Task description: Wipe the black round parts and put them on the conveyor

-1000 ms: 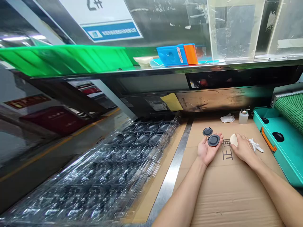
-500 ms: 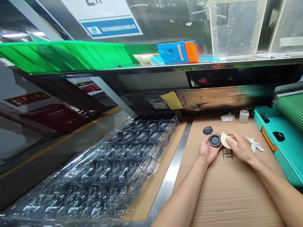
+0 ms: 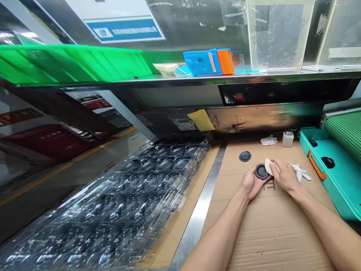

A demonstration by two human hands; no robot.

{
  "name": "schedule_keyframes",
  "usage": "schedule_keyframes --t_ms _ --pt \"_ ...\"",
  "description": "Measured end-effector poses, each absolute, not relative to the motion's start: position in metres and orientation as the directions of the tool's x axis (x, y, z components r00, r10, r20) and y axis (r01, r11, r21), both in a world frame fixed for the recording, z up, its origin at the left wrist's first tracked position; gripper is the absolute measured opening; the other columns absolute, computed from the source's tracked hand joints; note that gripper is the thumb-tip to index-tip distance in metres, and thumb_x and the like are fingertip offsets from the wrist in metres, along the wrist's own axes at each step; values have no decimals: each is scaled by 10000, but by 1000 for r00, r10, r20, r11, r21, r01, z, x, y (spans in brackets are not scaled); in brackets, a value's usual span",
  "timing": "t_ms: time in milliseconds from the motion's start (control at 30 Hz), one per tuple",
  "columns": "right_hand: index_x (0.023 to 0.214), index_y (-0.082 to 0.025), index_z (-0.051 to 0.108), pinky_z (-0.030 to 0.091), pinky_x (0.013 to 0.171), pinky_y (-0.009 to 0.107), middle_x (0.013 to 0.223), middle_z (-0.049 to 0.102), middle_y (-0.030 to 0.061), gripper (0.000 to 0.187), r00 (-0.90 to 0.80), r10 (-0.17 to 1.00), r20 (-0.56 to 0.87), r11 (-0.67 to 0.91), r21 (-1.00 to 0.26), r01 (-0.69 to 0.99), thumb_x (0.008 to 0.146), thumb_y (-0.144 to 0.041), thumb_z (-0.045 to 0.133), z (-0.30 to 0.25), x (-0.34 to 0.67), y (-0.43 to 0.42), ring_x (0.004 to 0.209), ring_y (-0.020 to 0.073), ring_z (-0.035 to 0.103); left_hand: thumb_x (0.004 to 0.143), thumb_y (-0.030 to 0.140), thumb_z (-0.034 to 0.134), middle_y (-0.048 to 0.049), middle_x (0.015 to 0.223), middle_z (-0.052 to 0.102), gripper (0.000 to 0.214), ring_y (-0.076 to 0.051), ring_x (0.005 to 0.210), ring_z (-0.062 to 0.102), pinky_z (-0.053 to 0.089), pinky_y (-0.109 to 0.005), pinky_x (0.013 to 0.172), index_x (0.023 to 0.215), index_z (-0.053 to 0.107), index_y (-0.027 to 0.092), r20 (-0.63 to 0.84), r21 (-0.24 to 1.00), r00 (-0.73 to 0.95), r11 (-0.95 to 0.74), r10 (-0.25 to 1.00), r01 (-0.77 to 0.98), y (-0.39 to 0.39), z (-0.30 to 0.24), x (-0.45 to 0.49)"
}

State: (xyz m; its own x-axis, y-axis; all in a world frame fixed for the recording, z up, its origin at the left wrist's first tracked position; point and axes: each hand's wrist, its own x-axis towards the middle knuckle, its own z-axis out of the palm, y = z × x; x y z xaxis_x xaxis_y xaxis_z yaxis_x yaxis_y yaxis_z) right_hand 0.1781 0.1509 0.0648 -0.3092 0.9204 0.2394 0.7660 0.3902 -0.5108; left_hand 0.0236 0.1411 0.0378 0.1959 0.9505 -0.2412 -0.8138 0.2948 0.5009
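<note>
My left hand (image 3: 252, 182) lies palm up on the cardboard sheet (image 3: 270, 233) and holds a dark grey round rubber disc (image 3: 261, 171) in its fingers. My right hand (image 3: 283, 177) pinches a beige foam pad (image 3: 269, 166), which presses against the disc's right edge. A second dark disc (image 3: 245, 156) lies flat on the cardboard just beyond my left hand.
Stacked clear plastic trays (image 3: 113, 199) with round pockets lie left of a steel strip (image 3: 200, 214). A small bottle (image 3: 287, 139), a crumpled white cloth (image 3: 269, 141) and a white glove (image 3: 299, 172) lie on the cardboard. A teal tray (image 3: 324, 165) stands at right.
My hands have drawn closer together. The beige pad has moved left from beside the disc onto its right edge, and the view has shifted slightly.
</note>
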Motion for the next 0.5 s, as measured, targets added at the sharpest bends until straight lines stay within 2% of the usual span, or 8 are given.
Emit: schedule_keyframes --t_ms 133,200,267,367,500 --pt "1330 -282 552 416 707 263 988 750 58 379 -314 931 186 358 -305 882 1011 -419 399 65 164 146 848 220 693 1011 334 405 -147 1111 709 352 -251 1141 637 465 -437 1076 1019 674 108 -266 458 216 320 939 -829 140 38 29" --pt "1354 -278 530 409 689 267 988 749 74 399 -224 958 178 265 -256 930 1024 -429 365 66 158 145 823 221 694 1016 324 392 -136 1133 706 348 -249 1147 636 469 -451 1076 1027 669 113 -277 446 199 309 940 -840 140 38 29" --pt "1381 -274 506 412 682 270 1012 746 88 418 -196 964 179 237 -246 940 1028 -433 350 65 153 143 825 222 696 1015 325 389 -143 1142 703 350 -257 1152 636 475 -456 1069 1035 665 112 -277 445 210 318 938 -837 140 37 27" --pt "1399 -280 487 418 689 279 1012 746 87 429 -265 950 165 301 -251 920 1023 -442 359 63 150 143 837 230 699 1005 333 399 -175 1150 696 358 -271 1153 639 489 -448 1052 1084 658 98 -260 449 248 344 933 -825 141 35 25" --pt "1374 -279 500 407 691 287 997 747 77 420 -110 972 207 173 -314 934 1027 -456 344 62 161 154 856 239 699 1007 352 397 -169 1159 693 351 -274 1111 659 529 -458 977 1099 635 111 -275 463 201 312 940 -829 142 34 21"
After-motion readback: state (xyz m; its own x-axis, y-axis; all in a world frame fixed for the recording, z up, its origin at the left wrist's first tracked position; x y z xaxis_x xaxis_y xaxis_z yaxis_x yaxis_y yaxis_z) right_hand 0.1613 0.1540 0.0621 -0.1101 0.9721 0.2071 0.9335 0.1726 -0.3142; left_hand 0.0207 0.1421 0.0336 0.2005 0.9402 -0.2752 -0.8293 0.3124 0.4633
